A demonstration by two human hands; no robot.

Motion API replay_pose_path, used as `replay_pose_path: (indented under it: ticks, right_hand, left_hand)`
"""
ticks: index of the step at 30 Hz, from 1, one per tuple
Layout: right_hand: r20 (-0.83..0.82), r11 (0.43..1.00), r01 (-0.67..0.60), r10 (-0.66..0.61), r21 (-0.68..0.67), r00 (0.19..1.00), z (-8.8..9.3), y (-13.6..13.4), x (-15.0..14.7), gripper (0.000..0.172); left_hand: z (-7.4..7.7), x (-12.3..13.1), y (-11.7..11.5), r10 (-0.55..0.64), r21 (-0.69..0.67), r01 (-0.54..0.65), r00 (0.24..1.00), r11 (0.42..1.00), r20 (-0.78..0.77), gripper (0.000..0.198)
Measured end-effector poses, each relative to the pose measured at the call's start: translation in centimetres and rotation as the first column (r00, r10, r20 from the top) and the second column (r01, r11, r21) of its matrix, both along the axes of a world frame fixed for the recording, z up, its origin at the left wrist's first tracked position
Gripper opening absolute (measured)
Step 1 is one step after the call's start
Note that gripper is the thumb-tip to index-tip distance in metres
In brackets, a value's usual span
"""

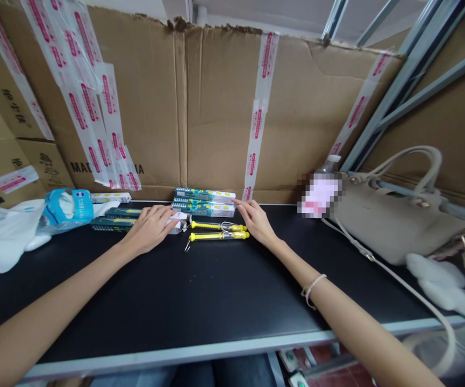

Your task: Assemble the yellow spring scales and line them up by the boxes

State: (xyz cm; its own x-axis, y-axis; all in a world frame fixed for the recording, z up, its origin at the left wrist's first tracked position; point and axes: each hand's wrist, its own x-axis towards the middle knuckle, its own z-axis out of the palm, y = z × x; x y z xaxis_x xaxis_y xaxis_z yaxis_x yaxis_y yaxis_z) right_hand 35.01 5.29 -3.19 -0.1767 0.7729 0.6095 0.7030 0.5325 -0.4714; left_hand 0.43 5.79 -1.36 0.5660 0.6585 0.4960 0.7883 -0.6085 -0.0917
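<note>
My left hand (149, 228) is closed over a small carton, its fingers across the top and its thumb hidden. The carton's pale end (178, 221) sticks out past the fingertips, its flap seemingly open. My right hand (256, 219) has its fingers stretched out, fingertips touching the right end of a stack of slim green-and-white boxes (204, 207). Just in front of that stack lie two yellow-and-clear pen-like tools (219, 236), side by side, with thin metal hooks or wires at their ends. More slim dark green boxes (113, 221) lie left of my left hand.
A blue tissue pack (69, 208) and a white plastic bag (8, 234) sit at the left. On the right are a bottle (331, 164), a blurred pink-white patch, and a beige handbag (393, 220) with its strap over the black table (200, 306). Tall cardboard (216, 118) closes off the back.
</note>
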Motion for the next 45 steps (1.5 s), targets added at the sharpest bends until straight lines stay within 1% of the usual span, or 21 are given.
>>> replay_pose_path:
  ticks: [4,7,9,13,17,21,23,25,28,33,35,37,39,40,42,45]
  right_hand:
    - [0.072,0.999,-0.026,0.028,-0.034,0.997,-0.7,1.2,1.0,0.039]
    - [0.103,0.996,-0.047,0.055,-0.070,0.993,-1.2,1.4,1.6,0.032]
    - [0.096,0.995,-0.051,0.060,-0.089,0.994,-1.3,1.4,1.8,0.031]
    - [0.010,0.991,-0.038,0.040,-0.128,0.999,-1.4,1.3,1.6,0.029]
    - [-0.157,0.990,-0.032,0.010,-0.140,0.988,-1.1,1.2,1.5,0.028]
    - [-0.376,0.994,-0.030,-0.011,-0.104,0.926,-0.1,0.3,1.3,0.025]
    - [-0.487,0.996,-0.040,-0.007,-0.086,0.873,0.6,-0.4,1.0,0.029]
    - [-0.584,0.994,-0.075,0.013,-0.083,0.812,1.3,-1.3,0.4,0.036]
    - [-0.684,0.975,-0.188,0.058,-0.117,0.727,2.1,-2.6,-0.9,0.043]
    - [-0.767,0.904,-0.379,0.096,-0.199,0.634,2.5,-4.5,-3.7,0.042]
    - [-0.785,0.878,-0.425,0.101,-0.218,0.612,2.4,-5.0,-4.6,0.040]
    - [-0.795,0.862,-0.450,0.100,-0.231,0.599,2.4,-5.3,-5.1,0.039]
    - [-0.798,0.861,-0.451,0.092,-0.237,0.596,2.2,-5.4,-5.3,0.039]
    - [-0.797,0.864,-0.443,0.087,-0.238,0.597,2.2,-5.4,-5.3,0.039]
    - [-0.794,0.878,-0.418,0.076,-0.233,0.603,2.0,-5.3,-5.1,0.039]
    - [-0.786,0.901,-0.377,0.069,-0.215,0.615,1.8,-5.2,-4.9,0.039]
  left_hand:
    - [0.3,0.0,-0.2,-0.055,-0.010,0.055,0.998,0.998,-0.024,0.045]
    - [0.3,0.1,-0.1,-0.076,-0.003,0.076,0.997,0.997,-0.034,0.044]
    - [0.2,0.0,0.0,-0.076,0.014,0.077,0.996,0.997,-0.036,0.045]
    - [-0.1,0.1,0.2,-0.070,0.053,0.072,0.997,0.996,-0.037,0.046]
    - [0.1,0.2,-0.1,-0.051,0.095,0.051,0.999,0.994,-0.003,0.048]
    - [0.5,0.7,-0.8,-0.035,0.138,0.028,0.998,0.990,0.048,0.050]
    - [0.7,0.9,-1.1,-0.033,0.162,0.022,0.997,0.987,0.067,0.052]
    - [0.9,1.2,-1.4,-0.034,0.185,0.019,0.996,0.983,0.081,0.054]
    - [1.2,1.5,-1.9,-0.025,0.225,-0.001,0.993,0.974,0.113,0.059]
    - [1.2,1.6,-2.4,0.001,0.364,-0.066,0.984,0.929,0.176,0.073]
    - [0.8,1.4,-2.3,0.031,0.386,-0.120,0.973,0.915,0.229,0.076]
    - [0.4,1.3,-2.0,0.061,0.379,-0.197,0.937,0.904,0.343,0.075]
    - [0.1,1.1,-1.7,0.073,0.363,-0.254,0.893,0.897,0.445,0.073]
    - [0.1,1.1,-1.5,0.067,0.359,-0.262,0.879,0.896,0.473,0.071]
    - [0.2,1.0,-1.4,0.032,0.346,-0.231,0.867,0.909,0.497,0.070]
    - [0.8,1.2,-1.8,-0.049,0.299,-0.134,0.846,0.945,0.531,0.069]
